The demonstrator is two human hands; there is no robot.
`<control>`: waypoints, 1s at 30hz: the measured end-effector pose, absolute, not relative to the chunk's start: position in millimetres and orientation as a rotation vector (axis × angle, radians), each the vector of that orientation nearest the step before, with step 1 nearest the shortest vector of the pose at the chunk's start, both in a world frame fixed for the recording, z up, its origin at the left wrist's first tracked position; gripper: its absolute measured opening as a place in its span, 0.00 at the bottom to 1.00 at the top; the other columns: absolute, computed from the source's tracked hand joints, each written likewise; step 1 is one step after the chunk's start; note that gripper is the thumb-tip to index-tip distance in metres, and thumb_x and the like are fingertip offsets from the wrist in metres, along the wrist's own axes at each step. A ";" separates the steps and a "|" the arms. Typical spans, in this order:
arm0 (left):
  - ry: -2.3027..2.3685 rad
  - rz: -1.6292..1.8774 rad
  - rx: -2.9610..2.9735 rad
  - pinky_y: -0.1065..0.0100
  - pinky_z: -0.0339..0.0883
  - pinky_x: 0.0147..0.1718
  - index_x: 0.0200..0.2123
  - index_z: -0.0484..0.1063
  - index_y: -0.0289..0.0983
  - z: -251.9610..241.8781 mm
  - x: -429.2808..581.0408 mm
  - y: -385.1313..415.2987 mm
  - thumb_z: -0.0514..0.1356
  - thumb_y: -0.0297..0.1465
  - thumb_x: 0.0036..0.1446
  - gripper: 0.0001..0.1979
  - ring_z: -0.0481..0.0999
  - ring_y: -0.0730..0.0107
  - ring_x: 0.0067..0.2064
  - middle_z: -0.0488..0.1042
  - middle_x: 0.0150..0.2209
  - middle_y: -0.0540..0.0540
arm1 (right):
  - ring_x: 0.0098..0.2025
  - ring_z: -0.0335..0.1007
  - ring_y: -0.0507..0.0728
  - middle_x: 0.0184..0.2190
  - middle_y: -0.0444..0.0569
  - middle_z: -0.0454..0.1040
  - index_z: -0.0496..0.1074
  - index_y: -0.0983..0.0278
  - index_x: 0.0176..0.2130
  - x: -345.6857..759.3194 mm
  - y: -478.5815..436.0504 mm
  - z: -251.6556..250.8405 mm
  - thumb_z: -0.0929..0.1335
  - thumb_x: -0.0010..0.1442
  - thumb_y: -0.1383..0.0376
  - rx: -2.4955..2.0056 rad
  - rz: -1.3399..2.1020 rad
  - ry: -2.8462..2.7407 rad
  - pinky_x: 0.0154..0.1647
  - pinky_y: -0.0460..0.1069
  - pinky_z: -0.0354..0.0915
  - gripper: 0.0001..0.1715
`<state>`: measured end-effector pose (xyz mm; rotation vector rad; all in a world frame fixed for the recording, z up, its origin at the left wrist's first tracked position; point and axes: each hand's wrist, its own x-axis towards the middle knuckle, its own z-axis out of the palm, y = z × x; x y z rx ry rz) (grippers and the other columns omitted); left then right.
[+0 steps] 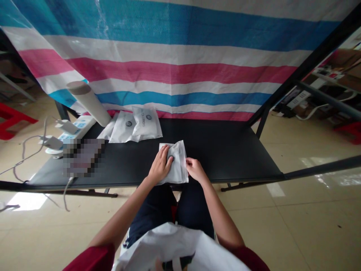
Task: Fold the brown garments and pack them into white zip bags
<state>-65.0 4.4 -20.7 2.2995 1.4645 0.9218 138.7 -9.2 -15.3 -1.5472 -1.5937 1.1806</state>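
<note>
A frosted white plastic bag (179, 162) lies near the front edge of the black table, a dark round mark showing on it. My left hand (160, 165) rests flat on the bag's left part, fingers stretched out and thumb apart. At the bag's right edge, the closed fingers of my right hand (195, 169) pinch the border. Behind them, toward the left, lie similar filled bags, one with a round logo (122, 128) and another with dark lettering (148, 123) overlapping it. What the bag under my hand contains cannot be made out.
A white bottle (91, 105) with a grey-brown cap leans at the back left. Beside it is a power strip (84, 127) with chargers and cables. A pixelated flat object (86, 156) lies in front, cable attached. Striped sheeting (175, 71) hangs behind the black table (228, 150).
</note>
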 end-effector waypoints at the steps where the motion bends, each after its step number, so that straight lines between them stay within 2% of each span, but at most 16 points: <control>1: 1.462 0.923 2.308 0.50 0.51 0.67 0.68 0.47 0.35 -22.4 -64.0 5.9 0.45 0.40 0.69 0.28 0.52 0.57 0.70 0.54 0.68 0.35 | 0.35 0.77 0.59 0.36 0.53 0.80 0.77 0.64 0.40 135.6 -2.3 -12.7 0.66 0.60 0.60 -1.610 1.095 -1.684 0.31 0.47 0.68 0.13; 4: 1.420 0.907 2.368 0.50 0.50 0.67 0.69 0.45 0.34 -24.4 -61.3 7.9 0.44 0.40 0.69 0.29 0.49 0.57 0.71 0.53 0.69 0.35 | 0.40 0.78 0.64 0.34 0.57 0.80 0.78 0.65 0.34 125.9 13.3 -3.4 0.71 0.56 0.57 -1.792 0.852 -1.901 0.35 0.48 0.66 0.13; 7: 1.399 0.881 2.424 0.50 0.50 0.67 0.70 0.43 0.33 -25.7 -60.0 6.7 0.44 0.39 0.69 0.31 0.48 0.55 0.71 0.52 0.69 0.35 | 0.41 0.78 0.66 0.35 0.60 0.80 0.77 0.66 0.33 120.6 22.0 2.2 0.73 0.53 0.55 -1.848 0.779 -1.968 0.35 0.48 0.65 0.16; 10: 1.449 0.831 2.443 0.50 0.51 0.66 0.70 0.44 0.32 -26.4 -58.8 3.9 0.45 0.41 0.68 0.32 0.51 0.53 0.70 0.53 0.69 0.34 | 0.37 0.77 0.63 0.32 0.55 0.80 0.77 0.65 0.32 127.0 24.8 1.1 0.72 0.54 0.55 -1.686 0.960 -1.902 0.33 0.48 0.64 0.15; 14: 1.531 0.717 2.440 0.49 0.51 0.65 0.69 0.51 0.35 -24.5 -55.9 0.5 0.47 0.43 0.67 0.31 0.55 0.51 0.69 0.57 0.67 0.36 | 0.30 0.72 0.56 0.28 0.47 0.76 0.73 0.65 0.32 159.2 18.5 -5.4 0.68 0.55 0.54 -1.571 1.174 -1.505 0.26 0.45 0.64 0.16; 17: 1.562 0.635 2.449 0.48 0.49 0.65 0.67 0.56 0.39 -22.0 -53.5 0.4 0.50 0.46 0.65 0.31 0.55 0.50 0.69 0.59 0.67 0.38 | 0.27 0.67 0.53 0.25 0.43 0.70 0.70 0.63 0.31 192.2 7.9 -7.2 0.66 0.53 0.53 -1.577 1.223 -1.182 0.20 0.43 0.62 0.15; 20: 1.597 0.567 2.455 0.47 0.49 0.65 0.66 0.59 0.41 -20.5 -50.9 1.5 0.52 0.49 0.63 0.32 0.54 0.48 0.69 0.58 0.67 0.38 | 0.26 0.65 0.52 0.23 0.40 0.66 0.67 0.62 0.28 213.6 -2.4 -3.2 0.69 0.49 0.54 -1.511 1.223 -0.940 0.18 0.42 0.62 0.15; 25: 1.598 0.606 2.409 0.48 0.48 0.66 0.67 0.56 0.38 -24.3 -49.0 2.9 0.50 0.48 0.64 0.33 0.54 0.50 0.69 0.58 0.67 0.36 | 0.30 0.70 0.53 0.25 0.42 0.70 0.69 0.62 0.27 196.4 -8.1 8.6 0.75 0.45 0.51 -1.299 1.207 -0.726 0.28 0.48 0.72 0.20; 30: 1.481 0.842 2.214 0.49 0.51 0.65 0.70 0.39 0.32 -29.8 -63.4 3.8 0.49 0.48 0.65 0.40 0.56 0.52 0.69 0.55 0.67 0.30 | 0.43 0.75 0.59 0.37 0.51 0.78 0.77 0.66 0.36 162.0 -5.2 7.5 0.74 0.47 0.48 -1.260 1.279 -0.843 0.41 0.54 0.75 0.26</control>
